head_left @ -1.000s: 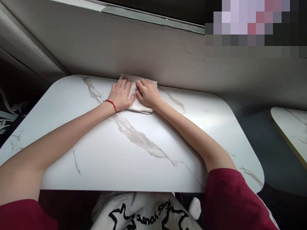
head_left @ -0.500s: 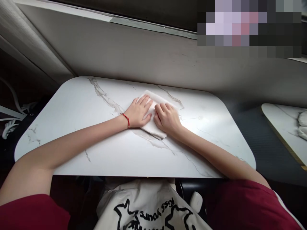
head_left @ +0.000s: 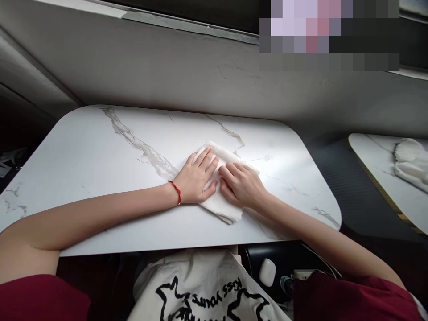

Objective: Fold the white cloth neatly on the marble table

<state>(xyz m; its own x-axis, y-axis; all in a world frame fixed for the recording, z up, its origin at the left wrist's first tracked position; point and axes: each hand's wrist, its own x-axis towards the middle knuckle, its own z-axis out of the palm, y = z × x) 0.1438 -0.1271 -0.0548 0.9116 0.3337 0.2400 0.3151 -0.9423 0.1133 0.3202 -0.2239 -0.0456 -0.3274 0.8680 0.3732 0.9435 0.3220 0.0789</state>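
A folded white cloth (head_left: 220,208) lies on the white marble-patterned tabletop (head_left: 150,133), right of the thick grey vein. My left hand (head_left: 197,178), with a red bracelet (head_left: 176,192) at the wrist, presses flat on the cloth's left part, its fingers spread. Beside it, my right hand (head_left: 242,183) rests on the cloth's right part with its fingers curled in, closed on the fabric. A small gap separates the two hands. The palms and my right fingertips hide the middle of the cloth.
A grey wall panel (head_left: 150,67) runs along the table's far edge. At right, a second marble-patterned table (head_left: 377,156) holds a crumpled white cloth (head_left: 413,160). Below the near edge lie a white rounded case (head_left: 267,272) and some cables. A pixelated patch covers the upper right.
Both hands and the cloth have slid across the tabletop toward me. The view has shifted slightly right, so more of the second table shows.
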